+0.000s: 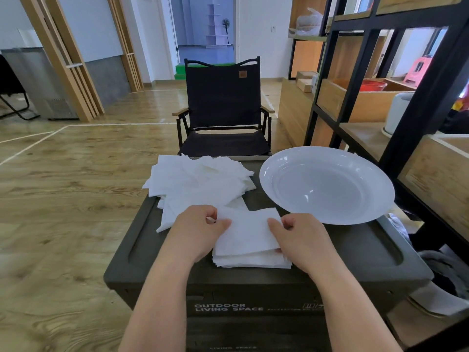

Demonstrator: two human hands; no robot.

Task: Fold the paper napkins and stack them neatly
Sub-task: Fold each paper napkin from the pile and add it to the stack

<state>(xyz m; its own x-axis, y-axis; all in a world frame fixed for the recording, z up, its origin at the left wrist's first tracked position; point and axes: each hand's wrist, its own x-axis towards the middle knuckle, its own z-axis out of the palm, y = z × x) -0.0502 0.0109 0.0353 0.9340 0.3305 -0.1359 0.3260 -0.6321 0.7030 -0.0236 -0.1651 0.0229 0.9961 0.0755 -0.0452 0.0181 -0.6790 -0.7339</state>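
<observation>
Pinching the top napkin (247, 231) at its two side edges, the left hand (196, 231) and the right hand (298, 236) each curl thumb and fingers onto the sheet, one at each end, which keeps the thin paper taut and square while it is laid or creased. That napkin lies on the folded stack (251, 257), which sits just in front of the white plate (327, 184) on the near side and a little to its left, right at the person's reach; the edges of the sheets underneath show as offset layers, so the stack is not quite flush. Holding both ends at once looks meant to line the top sheet up with those below. Left of the plate, and beyond the stack, the loose napkins (200, 181) lie fanned and overlapping in an untidy heap, apart from the plate's rim and touching or nearly touching the stack at its far left corner. By my reading, that heap is the supply yet to be folded, so a good share of the task remains. The plate itself holds nothing and rests on the dark worktop (355, 245), a box lid with raised edges. Beyond the plate stands a black folding chair (223, 105).
</observation>
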